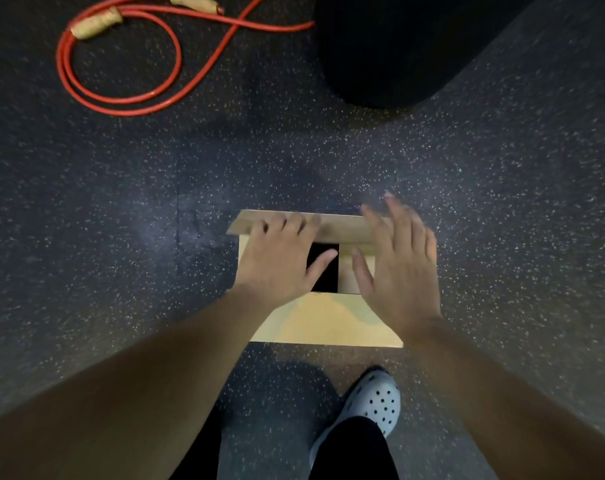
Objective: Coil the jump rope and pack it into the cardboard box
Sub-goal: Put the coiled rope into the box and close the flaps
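Note:
A tan cardboard box (329,323) stands on the speckled floor in front of me, its dark inside showing between its flaps. My left hand (280,258) lies flat on the box's left flap with fingers spread. My right hand (398,261) hovers over or rests on the right flap, fingers apart and blurred. Neither hand holds anything. The red jump rope (121,98) lies in loose loops on the floor at the far left, well away from both hands. Its two tan wrapped handles (96,24) rest near the top edge.
A large black rounded object (398,46) sits at the far right of the rope, covering one rope end. My foot in a white perforated clog (374,400) stands just behind the box. Dark speckled floor surrounds everything.

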The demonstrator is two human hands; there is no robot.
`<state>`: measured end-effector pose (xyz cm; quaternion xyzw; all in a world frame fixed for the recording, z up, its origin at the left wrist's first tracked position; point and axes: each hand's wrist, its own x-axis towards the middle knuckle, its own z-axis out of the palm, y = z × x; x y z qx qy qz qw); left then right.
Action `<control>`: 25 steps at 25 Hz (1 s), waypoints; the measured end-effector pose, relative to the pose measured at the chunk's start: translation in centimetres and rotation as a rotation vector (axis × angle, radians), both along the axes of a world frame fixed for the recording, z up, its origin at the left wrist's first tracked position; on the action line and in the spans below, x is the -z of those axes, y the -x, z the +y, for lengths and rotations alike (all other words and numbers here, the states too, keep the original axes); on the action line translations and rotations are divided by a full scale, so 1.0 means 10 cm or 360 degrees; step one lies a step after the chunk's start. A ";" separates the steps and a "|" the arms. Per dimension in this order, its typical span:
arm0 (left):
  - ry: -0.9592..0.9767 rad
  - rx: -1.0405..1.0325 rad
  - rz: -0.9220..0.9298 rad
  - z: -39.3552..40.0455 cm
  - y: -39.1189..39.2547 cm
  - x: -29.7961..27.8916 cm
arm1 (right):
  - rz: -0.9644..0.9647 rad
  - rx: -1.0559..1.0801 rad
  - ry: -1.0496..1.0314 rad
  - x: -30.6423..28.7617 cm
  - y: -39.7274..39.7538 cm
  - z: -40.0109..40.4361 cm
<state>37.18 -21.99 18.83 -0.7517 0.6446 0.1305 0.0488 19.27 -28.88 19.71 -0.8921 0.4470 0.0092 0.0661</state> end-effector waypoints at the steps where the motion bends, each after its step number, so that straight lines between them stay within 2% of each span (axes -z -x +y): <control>1: -0.0035 -0.0009 0.0063 0.10 0.04 0.03 | 0.0077 0.0044 -0.0060 0.00 0.02 -0.02; 5: -0.0158 -0.0129 0.0106 0.41 0.30 0.38 | 0.0343 -0.0067 -0.0379 0.41 0.11 0.27; 8: -0.0124 -0.0318 0.0035 0.46 0.34 0.80 | 0.0271 -0.0008 -0.0397 0.87 0.15 0.42; 13: -0.0057 -0.0336 -0.0045 0.52 0.35 1.35 | 0.0166 0.0024 -0.0303 1.42 0.17 0.47; 19: -0.0009 -0.0273 0.0036 0.53 0.30 1.22 | 0.0150 -0.0073 -0.0313 1.31 0.25 0.48; 25: -0.0225 -0.0174 0.0064 0.49 0.22 0.93 | 0.0229 -0.0014 -0.0436 1.05 0.15 0.47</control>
